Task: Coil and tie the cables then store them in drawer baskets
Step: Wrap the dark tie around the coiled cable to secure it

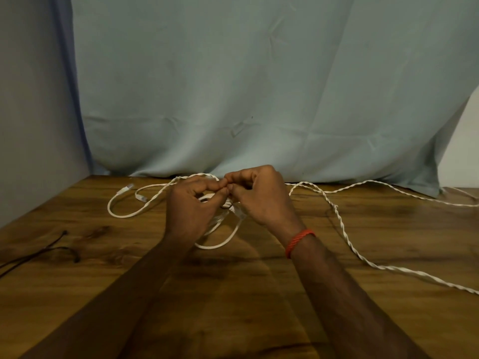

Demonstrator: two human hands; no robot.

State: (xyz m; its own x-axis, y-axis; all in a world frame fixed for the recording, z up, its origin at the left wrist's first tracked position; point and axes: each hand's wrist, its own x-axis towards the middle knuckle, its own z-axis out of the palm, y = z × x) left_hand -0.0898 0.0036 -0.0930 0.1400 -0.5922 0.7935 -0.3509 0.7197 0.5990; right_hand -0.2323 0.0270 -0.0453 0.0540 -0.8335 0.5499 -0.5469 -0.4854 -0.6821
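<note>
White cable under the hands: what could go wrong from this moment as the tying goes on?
1. The left hand and right hand pinch together above the white cable, whose loops lie loose on the table; they may spring apart before a tie holds.
2. The twisted white cord runs close past the right hand and could get caught in the bundle.

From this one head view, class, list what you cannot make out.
- What the fingertips pinch: hidden between left hand and right hand.
- Middle of the smooth white cable: covered by both hands.
- Twisted white cord: cut off at the right edge.
- Thin black cord: cut off at the left edge.
- Drawer baskets: not in view.
</note>
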